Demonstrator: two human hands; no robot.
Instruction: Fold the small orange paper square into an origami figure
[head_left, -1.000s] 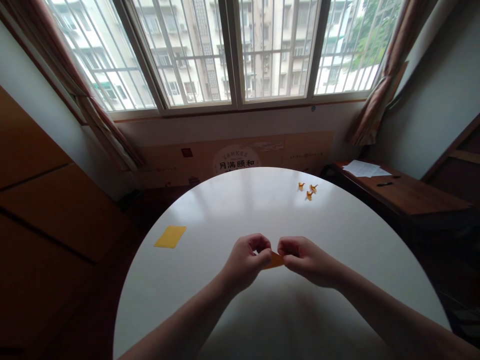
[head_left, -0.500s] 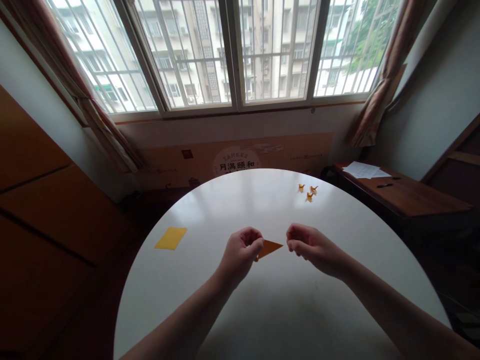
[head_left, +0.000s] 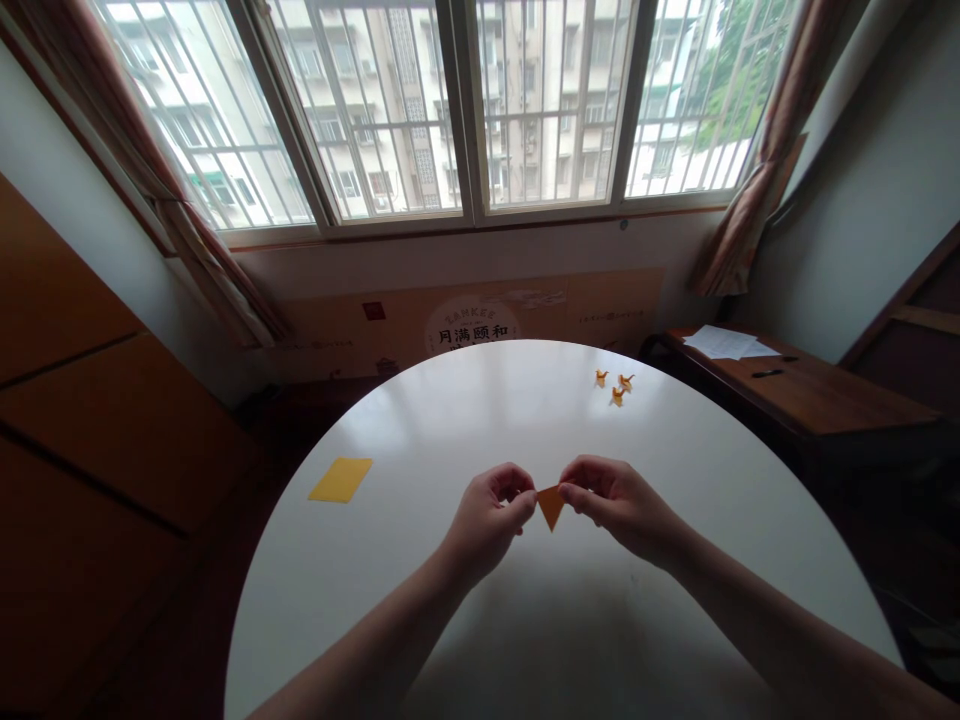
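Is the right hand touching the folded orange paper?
Touching: the head view shows the right hand gripping the folded orange paper at its upper right corner, thumb overlapping.

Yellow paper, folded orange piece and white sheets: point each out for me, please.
Yellow paper (head_left: 341,480), head view: middle of its upper face.
Folded orange piece (head_left: 551,506), head view: middle of its visible triangle.
White sheets (head_left: 720,342), head view: middle of their upper side.
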